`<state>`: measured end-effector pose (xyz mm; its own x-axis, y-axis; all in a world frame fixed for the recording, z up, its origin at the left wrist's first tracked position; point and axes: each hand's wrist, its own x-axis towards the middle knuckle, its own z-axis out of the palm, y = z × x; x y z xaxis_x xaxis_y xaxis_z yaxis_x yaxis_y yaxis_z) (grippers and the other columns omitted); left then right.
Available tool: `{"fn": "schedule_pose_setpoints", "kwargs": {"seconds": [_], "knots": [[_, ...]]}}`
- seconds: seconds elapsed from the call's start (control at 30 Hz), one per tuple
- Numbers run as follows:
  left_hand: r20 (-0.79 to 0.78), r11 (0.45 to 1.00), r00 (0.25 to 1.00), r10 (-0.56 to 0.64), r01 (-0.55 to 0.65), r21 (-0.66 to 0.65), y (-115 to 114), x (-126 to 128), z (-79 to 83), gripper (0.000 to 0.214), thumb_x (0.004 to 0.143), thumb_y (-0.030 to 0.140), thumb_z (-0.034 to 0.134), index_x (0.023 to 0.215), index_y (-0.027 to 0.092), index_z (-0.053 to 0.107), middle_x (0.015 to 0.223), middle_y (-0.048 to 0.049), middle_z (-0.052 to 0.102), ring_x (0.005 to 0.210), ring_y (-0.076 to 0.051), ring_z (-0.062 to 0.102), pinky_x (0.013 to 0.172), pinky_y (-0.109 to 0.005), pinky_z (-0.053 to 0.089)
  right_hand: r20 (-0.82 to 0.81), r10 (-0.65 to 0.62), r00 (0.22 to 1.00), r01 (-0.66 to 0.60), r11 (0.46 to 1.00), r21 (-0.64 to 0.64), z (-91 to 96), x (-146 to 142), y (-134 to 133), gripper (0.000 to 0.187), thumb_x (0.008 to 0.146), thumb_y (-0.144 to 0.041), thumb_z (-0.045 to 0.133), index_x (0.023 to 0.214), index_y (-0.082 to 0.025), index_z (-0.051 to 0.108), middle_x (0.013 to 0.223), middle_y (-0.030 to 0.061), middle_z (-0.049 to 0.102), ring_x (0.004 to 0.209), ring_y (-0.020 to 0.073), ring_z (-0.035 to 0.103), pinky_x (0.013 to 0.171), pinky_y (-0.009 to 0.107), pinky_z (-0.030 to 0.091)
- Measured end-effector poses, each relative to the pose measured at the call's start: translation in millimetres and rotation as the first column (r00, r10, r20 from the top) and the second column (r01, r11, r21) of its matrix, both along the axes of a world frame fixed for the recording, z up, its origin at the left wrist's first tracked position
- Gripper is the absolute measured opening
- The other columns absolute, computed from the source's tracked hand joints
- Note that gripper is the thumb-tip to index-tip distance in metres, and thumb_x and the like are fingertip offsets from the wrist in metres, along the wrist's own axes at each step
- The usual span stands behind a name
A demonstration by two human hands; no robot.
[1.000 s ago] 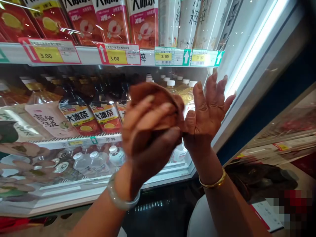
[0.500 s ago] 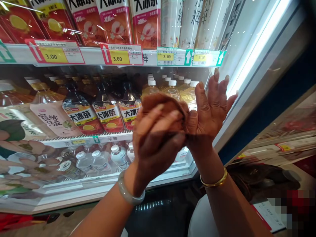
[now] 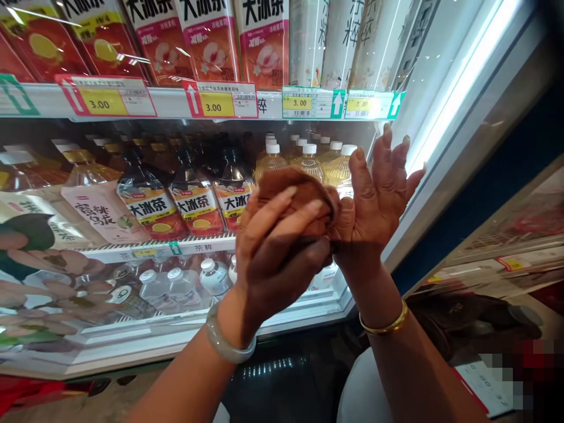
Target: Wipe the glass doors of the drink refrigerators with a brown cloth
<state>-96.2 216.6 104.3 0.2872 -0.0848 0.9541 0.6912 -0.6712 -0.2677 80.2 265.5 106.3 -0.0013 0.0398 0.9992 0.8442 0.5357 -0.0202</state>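
Observation:
My left hand (image 3: 277, 247), with a pale stone bangle (image 3: 224, 338) on its wrist, is closed around a crumpled brown cloth (image 3: 293, 185). The cloth bunches up past the fingers and its folded edge lies against the thumb side of my right hand (image 3: 374, 200). That right hand is raised with its fingers spread apart, a gold bangle (image 3: 388, 323) below it. Whether the right thumb pinches any of the cloth is hard to make out. Both hands are in front of a lit drinks cooler, before a row of clear-capped yellow drink bottles (image 3: 309, 158).
Dark iced-tea bottles (image 3: 152, 205) line the middle shelf, with small water bottles (image 3: 214, 276) below. Red drink cartons (image 3: 264, 53) stand above a strip of price tags (image 3: 215, 101). A bright light and the cooler's dark blue frame (image 3: 476, 141) slant along the right.
The shelves have shifted slightly right and down in view. Both hands keep nearly the same pose, and the cloth stays in my left hand.

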Motion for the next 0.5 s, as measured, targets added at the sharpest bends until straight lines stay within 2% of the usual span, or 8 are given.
{"fn": "schedule_pose_setpoints", "kwargs": {"seconds": [0.07,0.2,0.27,0.33,0.4,0.5], "knots": [[-0.002,0.999,1.0,-0.022,0.022,-0.024,-1.1,2.4,0.1,0.016,0.087,0.028,0.082,0.098,0.029,0.071,0.133,-0.0009,0.068,0.138,-0.028,0.059,0.117,-0.057,0.052,-0.008,-0.002,1.0,0.002,1.0,-0.023,-0.1,0.4,-0.1,0.054,0.108,-0.043,0.027,0.159,-0.034,0.042,0.165,0.0028,0.046,0.164,0.0313,0.025,0.132,0.068,0.009],[0.205,1.0,0.979,-0.01,0.014,-0.017,-5.3,-8.4,12.2,0.018,0.09,0.027,0.079,0.104,0.026,0.07,0.141,0.0011,0.065,0.141,-0.031,0.057,0.12,-0.063,0.046,0.027,-0.019,0.999,0.019,1.0,-0.01,0.1,2.0,0.4,0.057,0.108,-0.046,0.025,0.16,-0.031,0.04,0.166,0.0041,0.045,0.164,0.0307,0.024,0.132,0.067,0.007],[0.281,1.0,0.96,-0.006,0.008,-0.008,-4.2,-11.6,12.8,0.018,0.089,0.026,0.079,0.104,0.025,0.069,0.143,0.0031,0.064,0.142,-0.031,0.055,0.123,-0.064,0.042,0.035,-0.038,0.999,0.039,0.999,-0.011,0.1,2.4,1.1,0.058,0.107,-0.046,0.023,0.16,-0.03,0.04,0.166,0.0048,0.045,0.164,0.0301,0.024,0.132,0.067,0.006],[0.246,1.0,0.969,0.008,-0.011,0.009,-0.5,-8.0,5.7,0.021,0.087,0.028,0.082,0.104,0.028,0.07,0.144,0.0047,0.063,0.143,-0.03,0.054,0.123,-0.062,0.043,0.037,-0.05,0.998,0.05,0.999,-0.012,0.0,2.5,2.2,0.059,0.107,-0.047,0.022,0.161,-0.03,0.039,0.166,0.0044,0.045,0.164,0.0292,0.024,0.132,0.066,0.006],[0.144,0.999,0.99,0.013,-0.017,0.029,3.4,1.2,-6.1,0.02,0.086,0.03,0.083,0.103,0.031,0.071,0.142,0.0048,0.063,0.143,-0.029,0.054,0.12,-0.058,0.047,0.035,-0.047,0.998,0.047,0.999,0.009,-0.3,2.6,3.6,0.059,0.107,-0.047,0.022,0.16,-0.03,0.04,0.166,0.0047,0.045,0.164,0.0283,0.024,0.133,0.064,0.007],[0.09,1.0,0.996,-0.012,0.014,-0.014,5.0,14.0,-17.5,0.016,0.086,0.028,0.081,0.099,0.03,0.072,0.136,0.0017,0.067,0.139,-0.028,0.056,0.118,-0.055,0.05,0.014,-0.047,0.999,0.047,0.999,0.026,-0.6,2.6,5.0,0.056,0.108,-0.046,0.024,0.159,-0.032,0.043,0.164,0.0041,0.047,0.163,0.0272,0.027,0.134,0.062,0.009]]}}
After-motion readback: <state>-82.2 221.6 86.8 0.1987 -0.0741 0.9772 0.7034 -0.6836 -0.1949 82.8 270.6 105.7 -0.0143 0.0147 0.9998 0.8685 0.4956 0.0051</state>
